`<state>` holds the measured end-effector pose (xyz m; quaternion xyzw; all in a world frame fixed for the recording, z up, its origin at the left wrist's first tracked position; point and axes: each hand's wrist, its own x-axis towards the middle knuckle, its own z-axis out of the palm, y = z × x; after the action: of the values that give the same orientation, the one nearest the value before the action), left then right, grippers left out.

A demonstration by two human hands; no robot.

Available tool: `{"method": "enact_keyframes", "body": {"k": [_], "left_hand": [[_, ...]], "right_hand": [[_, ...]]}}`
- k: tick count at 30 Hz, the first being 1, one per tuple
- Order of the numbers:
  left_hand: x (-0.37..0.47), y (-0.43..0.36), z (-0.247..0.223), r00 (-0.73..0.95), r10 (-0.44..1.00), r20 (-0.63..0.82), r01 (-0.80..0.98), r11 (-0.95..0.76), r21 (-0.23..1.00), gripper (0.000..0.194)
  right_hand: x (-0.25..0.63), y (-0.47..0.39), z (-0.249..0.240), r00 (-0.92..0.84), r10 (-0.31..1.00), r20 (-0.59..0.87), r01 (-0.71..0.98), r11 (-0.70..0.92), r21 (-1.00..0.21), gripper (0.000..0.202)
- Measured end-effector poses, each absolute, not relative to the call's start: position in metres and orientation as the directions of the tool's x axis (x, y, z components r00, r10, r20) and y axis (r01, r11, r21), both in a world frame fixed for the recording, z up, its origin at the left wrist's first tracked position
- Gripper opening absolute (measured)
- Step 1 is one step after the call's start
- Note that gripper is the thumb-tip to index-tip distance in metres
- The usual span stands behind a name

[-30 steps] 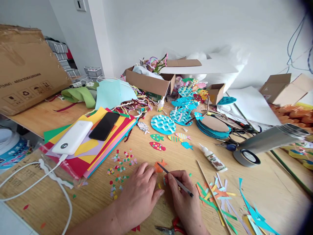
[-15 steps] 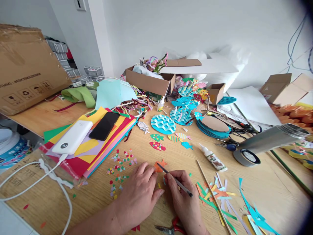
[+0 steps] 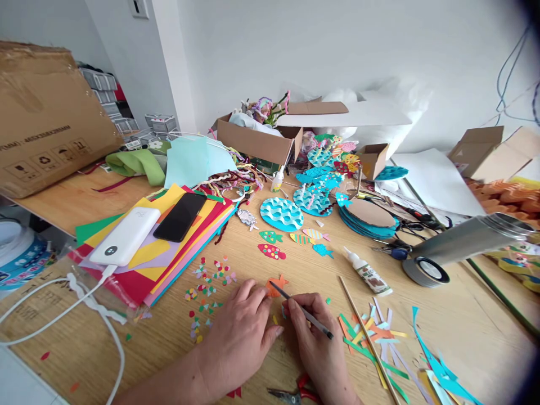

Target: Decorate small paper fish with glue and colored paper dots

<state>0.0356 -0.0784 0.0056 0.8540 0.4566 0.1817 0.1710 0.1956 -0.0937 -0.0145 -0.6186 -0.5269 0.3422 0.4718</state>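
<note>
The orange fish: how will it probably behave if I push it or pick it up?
The orange fish looks cut from thin paper, so probably light and rather floppy. It lies flat on the table, so it should slide rather than roll. Its small tail may crease easily.

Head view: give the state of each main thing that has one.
Orange fish, lying flat
Pen, held, tip at fish
Left grip, palm down, at fish
Right grip, closed around pen
Near glue, on its side
Far glue, upright
Flask, uncapped
Lid, off
Phone, screen dark
Power bank, plugged in
Scissors, partly out of frame
Middle carton, open
</note>
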Motion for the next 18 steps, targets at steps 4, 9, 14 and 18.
{"method": "enact_keyframes", "body": {"k": [4, 9, 14, 18], "left_hand": [[0.0355, -0.0787, 0.0055, 0.516, 0.844, 0.145, 0.722, -0.519, 0.457, 0.027], [0.0352, -0.0790, 0.0061, 0.519, 0.844, 0.131, 0.725, -0.516, 0.455, 0.027], [0.0358, -0.0781, 0.0075, 0.518, 0.847, 0.120, 0.727, -0.510, 0.460, 0.029], [0.0364, -0.0779, 0.0082, 0.519, 0.848, 0.112, 0.728, -0.507, 0.462, 0.027]], "right_hand": [[0.1956, -0.0940, -0.0148, 0.224, 0.972, 0.068, 0.309, -0.004, -0.951, 0.030], [0.1954, -0.0934, -0.0127, 0.219, 0.973, 0.079, 0.324, 0.003, -0.946, 0.031], [0.1953, -0.0927, -0.0118, 0.213, 0.974, 0.082, 0.336, 0.005, -0.942, 0.030], [0.1953, -0.0928, -0.0119, 0.222, 0.970, 0.103, 0.357, 0.018, -0.934, 0.030]]}}
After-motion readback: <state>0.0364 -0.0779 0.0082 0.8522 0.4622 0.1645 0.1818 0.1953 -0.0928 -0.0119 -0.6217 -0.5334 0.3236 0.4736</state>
